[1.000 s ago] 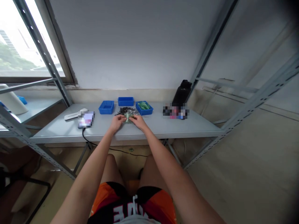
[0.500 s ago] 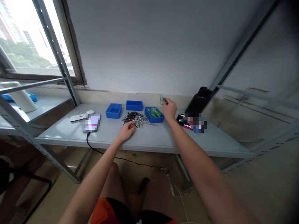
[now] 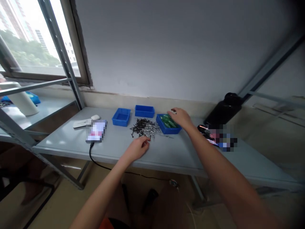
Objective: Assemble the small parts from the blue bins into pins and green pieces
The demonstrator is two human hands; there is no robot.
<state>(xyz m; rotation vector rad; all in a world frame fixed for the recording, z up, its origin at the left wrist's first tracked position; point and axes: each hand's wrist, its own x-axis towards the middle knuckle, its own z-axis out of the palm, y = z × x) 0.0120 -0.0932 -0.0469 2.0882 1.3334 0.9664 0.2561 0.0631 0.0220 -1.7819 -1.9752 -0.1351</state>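
My left hand (image 3: 137, 149) rests low over the table at the near edge of a heap of screws (image 3: 145, 127), some dark and some silvery. Its fingers are curled together; a dark screw shows by the fingertips, but whether it is gripped is unclear. Over the right-hand blue bin (image 3: 168, 130), which contains green packets (image 3: 168, 121), hovers my right hand (image 3: 181, 118). The fingers there are slightly apart, with nothing visible between them.
Two more blue bins (image 3: 121, 123) (image 3: 144, 114) stand behind the screws. A phone (image 3: 97, 131) with a black cable (image 3: 102, 166) lies at left, near a white device (image 3: 82, 123). A black bottle (image 3: 224, 109) and blurred items (image 3: 221, 140) are at right, by the metal frame (image 3: 269, 70).
My right hand has come down over the bin of green packets, and the green packet it held is gone from its fingers. My left hand stays by the screws. The view has shifted.
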